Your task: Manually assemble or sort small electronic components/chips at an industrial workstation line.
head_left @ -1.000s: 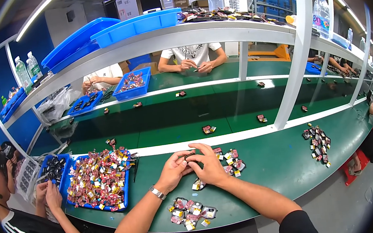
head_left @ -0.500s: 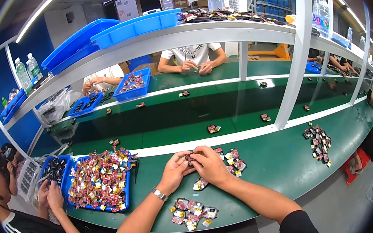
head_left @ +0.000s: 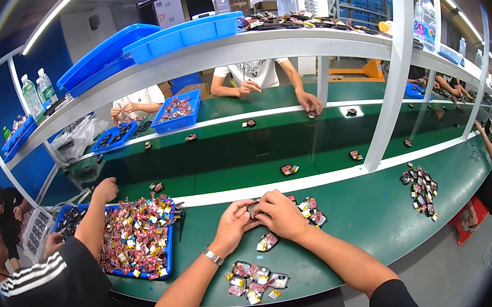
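Observation:
My left hand [head_left: 231, 227] and my right hand [head_left: 282, 212] meet over the green table, fingertips pinched together on a small dark electronic part [head_left: 252, 208]. The fingers cover most of it. A metal-banded watch is on my left wrist. Just beyond and beside my right hand lies a group of small black modules [head_left: 313, 211] with red, white and yellow pieces. One more module [head_left: 267, 242] rests below my hands. Closer to me, between my forearms, sits a loose cluster of similar modules [head_left: 256, 281].
Left of my hands, a blue tray [head_left: 163, 271] is heaped with red, white and yellow parts, a thin dark tool [head_left: 182, 223] beside it. Beyond a white rail [head_left: 220, 197] runs a green conveyor [head_left: 218, 171] carrying spaced modules. Another pile [head_left: 421, 192] lies right; a white post [head_left: 390, 72] rises there.
The co-worker on the left has stretched an arm over the tray toward the conveyor. The person opposite has lowered one hand to the belt's far edge. My hands have barely moved.

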A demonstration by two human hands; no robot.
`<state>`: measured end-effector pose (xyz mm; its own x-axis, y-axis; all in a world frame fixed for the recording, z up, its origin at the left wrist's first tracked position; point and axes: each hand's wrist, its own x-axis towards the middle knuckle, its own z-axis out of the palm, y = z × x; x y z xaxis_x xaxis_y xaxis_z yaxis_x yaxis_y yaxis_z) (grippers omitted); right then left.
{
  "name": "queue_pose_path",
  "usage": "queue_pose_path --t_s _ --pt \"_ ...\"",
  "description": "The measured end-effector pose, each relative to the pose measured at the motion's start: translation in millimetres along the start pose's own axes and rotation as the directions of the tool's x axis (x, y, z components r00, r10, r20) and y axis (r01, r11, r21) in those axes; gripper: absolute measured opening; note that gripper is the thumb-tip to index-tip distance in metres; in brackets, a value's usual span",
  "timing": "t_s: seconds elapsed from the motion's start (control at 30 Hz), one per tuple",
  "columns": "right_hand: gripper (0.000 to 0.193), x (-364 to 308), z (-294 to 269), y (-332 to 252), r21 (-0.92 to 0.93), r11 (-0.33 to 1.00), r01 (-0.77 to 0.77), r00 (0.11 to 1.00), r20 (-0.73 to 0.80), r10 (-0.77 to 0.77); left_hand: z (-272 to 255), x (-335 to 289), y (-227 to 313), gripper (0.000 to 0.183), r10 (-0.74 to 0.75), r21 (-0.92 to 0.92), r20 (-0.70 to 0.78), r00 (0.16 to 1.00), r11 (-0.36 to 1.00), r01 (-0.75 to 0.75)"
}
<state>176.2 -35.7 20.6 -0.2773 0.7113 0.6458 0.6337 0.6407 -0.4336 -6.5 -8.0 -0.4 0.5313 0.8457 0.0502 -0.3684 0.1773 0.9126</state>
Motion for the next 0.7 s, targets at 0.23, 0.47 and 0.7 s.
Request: queue_pose_path --t_s 0.23,0.47,0.7 --pt "0.013 0.0 -5.1 0.4 0.031 0.998 0.056 0.998 0.002 -0.056 -0.6 -0.4 0.5 0.031 0.003 0.063 0.024 1.000 0.998 -0.004" --pt "0.011 -3.9 1.7 -3.7 0.149 0.985 -0.086 0.994 -0.053 0.095 -2.5 0.3 0.9 0.029 -0.029 -0.011 0.042 0.999 1.000 0.029" --pt "0.014 -7.4 10.5 -0.5 0.126 0.986 -0.105 0.990 -0.077 0.115 -3.6 1.0 -1.6 0.027 -0.029 -0.015 0.039 0.999 0.999 0.030"
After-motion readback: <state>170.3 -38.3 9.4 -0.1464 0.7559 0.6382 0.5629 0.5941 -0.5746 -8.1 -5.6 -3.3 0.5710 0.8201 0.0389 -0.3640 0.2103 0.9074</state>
